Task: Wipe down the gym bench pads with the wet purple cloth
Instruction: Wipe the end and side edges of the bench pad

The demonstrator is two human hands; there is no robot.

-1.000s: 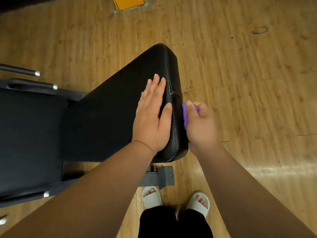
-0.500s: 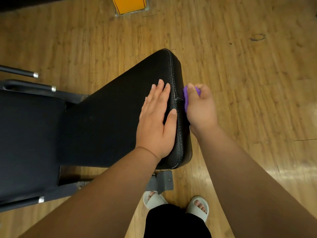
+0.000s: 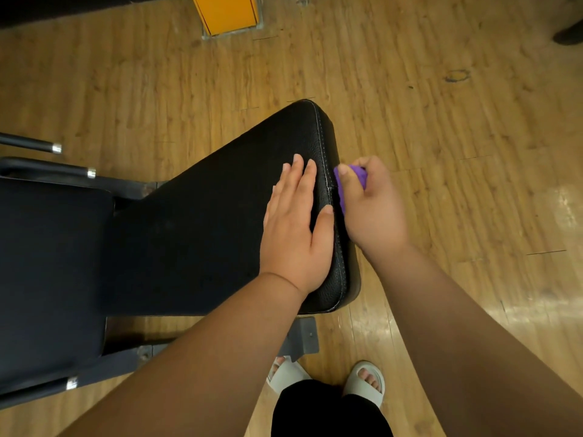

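Observation:
A black padded bench pad (image 3: 202,228) stretches from the left to its stitched end at centre. My left hand (image 3: 296,228) lies flat on the pad's top near that end, fingers straight. My right hand (image 3: 372,206) grips a bunched purple cloth (image 3: 355,178) and holds it against the pad's right side face, about midway along the edge. Most of the cloth is hidden inside my fingers. A second, darker pad (image 3: 47,279) sits to the left.
The bench's metal frame and foot plate (image 3: 303,337) stick out under the pad, close to my feet in white sandals (image 3: 366,384). Chrome-tipped black bars (image 3: 47,146) lie at the left. A yellow post base (image 3: 227,14) stands on the wooden floor at the top.
My right hand slid the cloth forward along the pad's side edge and has now come back a little. My left hand stays flat on the pad.

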